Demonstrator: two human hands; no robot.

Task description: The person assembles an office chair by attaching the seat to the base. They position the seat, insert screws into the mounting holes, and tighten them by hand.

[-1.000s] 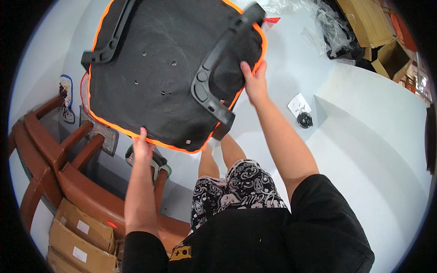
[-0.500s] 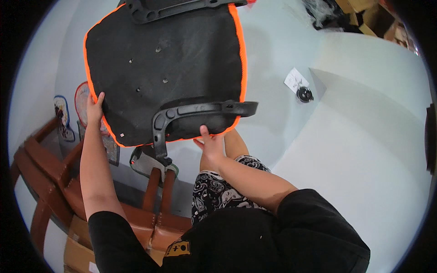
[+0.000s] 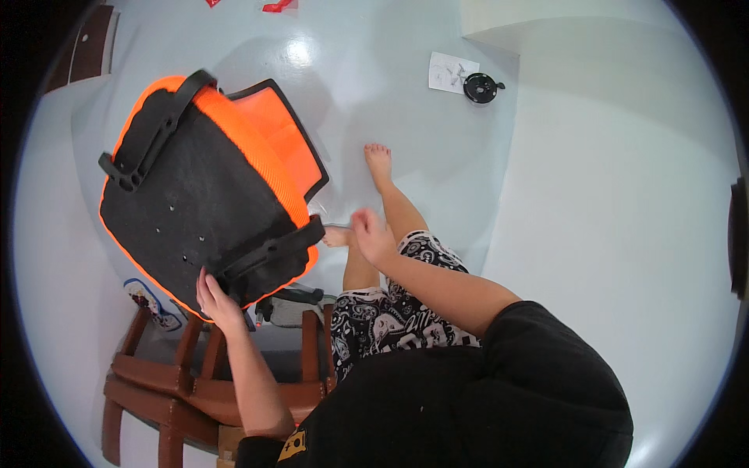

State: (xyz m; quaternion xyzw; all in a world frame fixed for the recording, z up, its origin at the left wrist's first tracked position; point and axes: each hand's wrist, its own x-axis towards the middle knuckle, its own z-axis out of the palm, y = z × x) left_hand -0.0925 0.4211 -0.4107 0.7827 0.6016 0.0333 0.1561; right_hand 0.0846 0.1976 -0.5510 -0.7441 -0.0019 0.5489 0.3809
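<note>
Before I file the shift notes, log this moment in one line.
left hand: on seat underside, by armrest; right hand: apart from seat; seat: black underside facing camera; floor: black round part overlapping paper sheet

Home setting suggested, not confirmed. Bare foot [image 3: 379, 164] seen on glossy pale floor [image 3: 351, 93] beyond right hand [image 3: 374, 238]; brown furniture [image 3: 160, 373] set on the near side of left hand [image 3: 220, 306]; plain white wall [image 3: 608, 203] seen rightward of right hand.
</note>
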